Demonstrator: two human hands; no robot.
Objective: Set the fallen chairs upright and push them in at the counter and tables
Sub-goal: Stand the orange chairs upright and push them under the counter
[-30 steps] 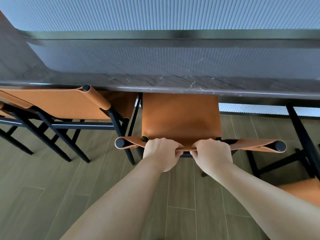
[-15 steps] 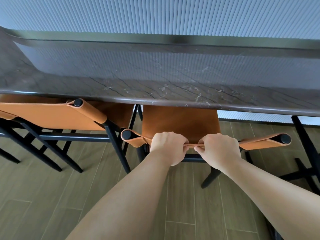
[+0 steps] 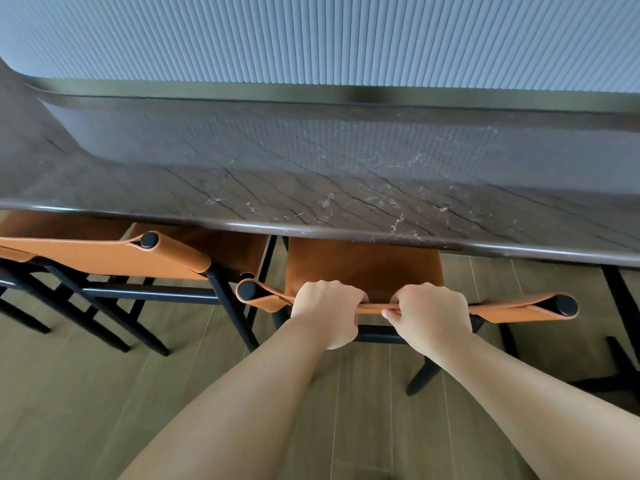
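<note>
Chair (image 3: 363, 266) at counter (image 3: 311, 188) — left hand (image 3: 327, 311), right hand (image 3: 429, 315) gripping its backrest (image 3: 519, 308)

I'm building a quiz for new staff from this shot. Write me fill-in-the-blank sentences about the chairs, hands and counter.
The number of hands gripping the backrest of the black-framed orange leather chair, left hand and right hand counted, is ____.
That chair's seat lies partly ____ the dark veined stone counter.
A second matching chair stands to the person's ____.
Missing words: two; under; left.
</note>
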